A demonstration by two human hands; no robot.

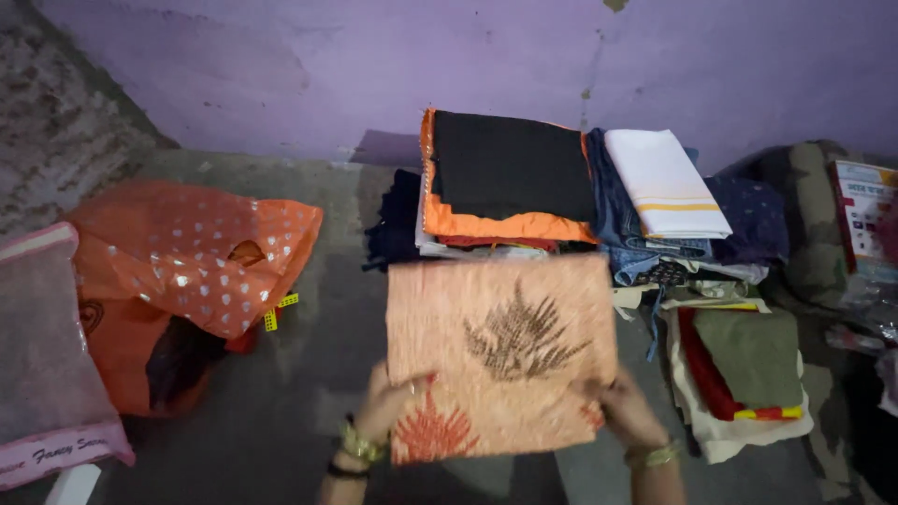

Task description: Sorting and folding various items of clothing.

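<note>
I see my left hand (385, 410) and right hand (625, 410) each pinching a lower corner of the folded peach cloth (500, 355), held flat above the grey floor (281, 411), folded clothes stacks (510, 178) beyond against a purple wall (374, 65).

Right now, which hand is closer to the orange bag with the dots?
Left. The left hand grips the folded peach cloth on the side facing the orange bag; the right hand grips the far edge.
</note>
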